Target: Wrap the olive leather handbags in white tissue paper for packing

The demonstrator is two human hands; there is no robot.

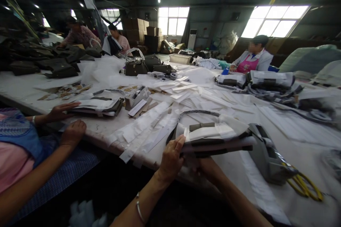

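A grey handbag wrapped in white paper lies flat at the table's near edge, its dark handle arching behind it. My left hand grips the bag's left end, fingers curled over the paper. My right hand is under the bag's near edge; only the wrist and forearm show, and the fingers are hidden. A silver bangle sits on my left wrist.
A grey tape dispenser and yellow-handled scissors lie to the right. White paper strips cover the table. A co-worker's hands rest by another wrapped bag on the left. Other people work at the far side.
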